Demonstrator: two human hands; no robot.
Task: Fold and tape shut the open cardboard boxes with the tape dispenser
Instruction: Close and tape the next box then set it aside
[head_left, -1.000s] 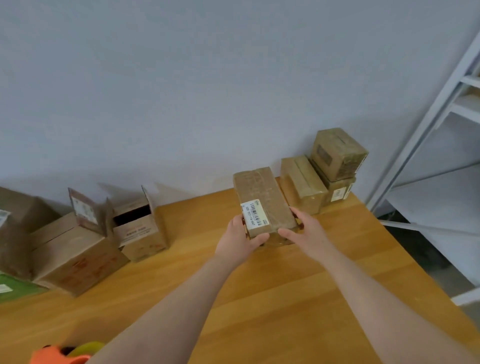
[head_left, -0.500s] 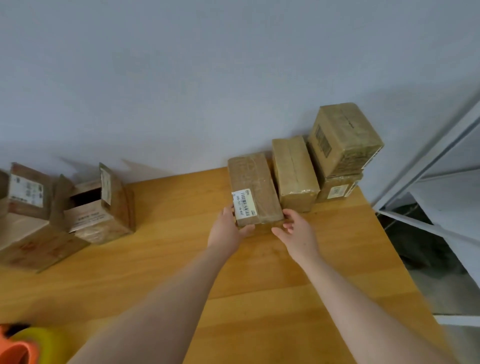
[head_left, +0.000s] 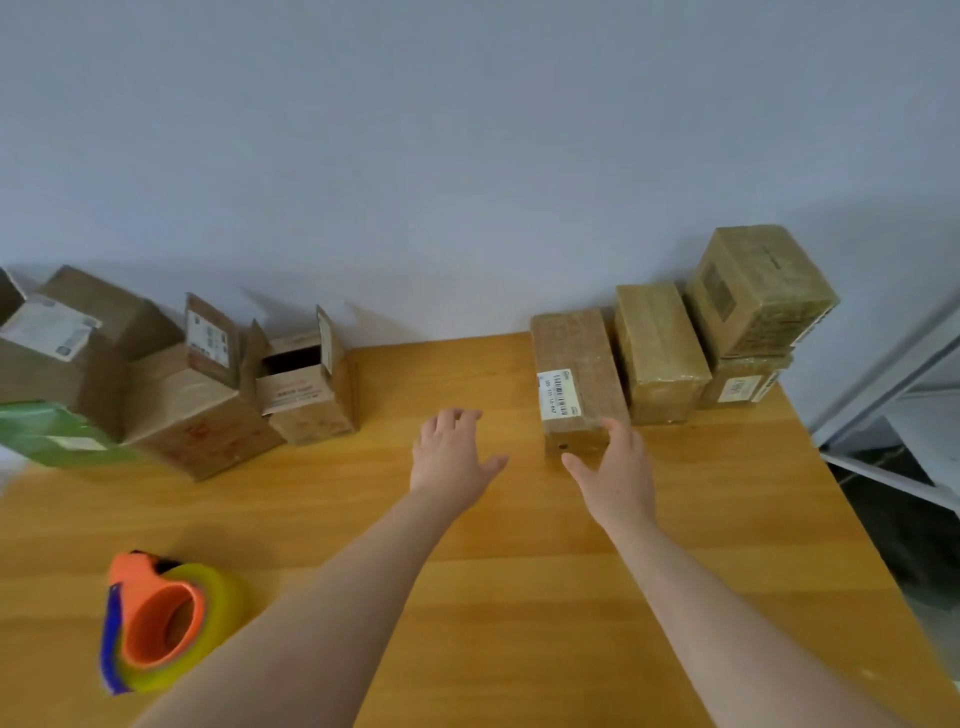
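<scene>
A taped brown box with a barcode label (head_left: 576, 374) lies on the wooden table (head_left: 519, 571) beside other taped boxes. My right hand (head_left: 615, 467) is open, its fingertips just at the box's near end. My left hand (head_left: 452, 454) hovers open over the table, apart from the box and holding nothing. A small open box (head_left: 306, 387) with raised flaps stands to the left, next to a larger open box (head_left: 197, 410). The orange tape dispenser (head_left: 161, 618) with a yellowish roll lies at the near left.
Three taped boxes (head_left: 660, 348) are grouped at the back right, one stacked (head_left: 756, 288) on another. More cartons (head_left: 67, 343) and a green package (head_left: 47, 434) fill the far left. A white metal shelf frame (head_left: 893, 364) stands past the table's right edge.
Both hands have let go of the labelled box, which now rests next to the taped boxes. My left hand has drawn away to the left. The view has swung left and down.
</scene>
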